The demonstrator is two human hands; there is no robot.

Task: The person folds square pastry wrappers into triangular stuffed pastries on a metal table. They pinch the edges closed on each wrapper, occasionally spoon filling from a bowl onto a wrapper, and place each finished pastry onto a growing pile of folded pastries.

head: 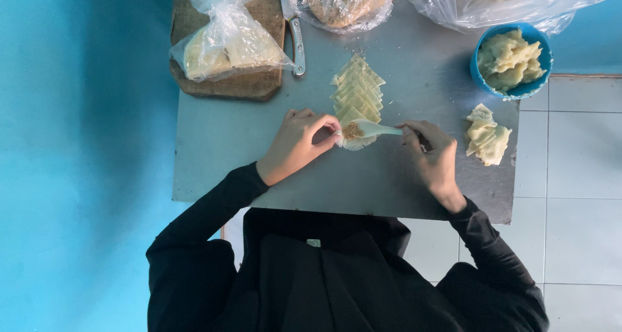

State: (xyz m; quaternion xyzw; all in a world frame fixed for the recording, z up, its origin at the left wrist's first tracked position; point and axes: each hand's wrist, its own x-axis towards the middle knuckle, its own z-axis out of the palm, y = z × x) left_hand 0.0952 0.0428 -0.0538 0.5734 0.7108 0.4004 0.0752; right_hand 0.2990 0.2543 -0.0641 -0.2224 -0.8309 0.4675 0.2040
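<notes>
1. Black sleeves frame the bottom of the view, and both bare hands work over the grey metal desk (pixel 227 157).
2. Left hand (pixel 299 144): grip curled, thumb and fingers pinched around the edge of a pale wrapper (pixel 355 139), cupping it just off the desk.
3. Right hand (pixel 433 158): grip closed on the handle of a white plastic spoon (pixel 379 130), fingers wrapped snug.
4. Key line-up: the spoon's long axis runs sideways from the right grip toward the left, bowl end sitting right over the wrapper, where a dab of brown crumbly filling (pixel 352 131) rests. Left hand is the nearer one, already touching the wrapper.
5. Just beyond both grips, a fanned row of flat wrappers (pixel 357 89), thin, matte, soft-looking.
6. Outboard of the right grip, a small heap of folded dumplings (pixel 487 136); farther off, a blue bowl (pixel 541 86) heaped with more.
7. Far side: clear plastic bags (pixel 227 37), crinkly and shiny, one on a brown board (pixel 259 86).
</notes>
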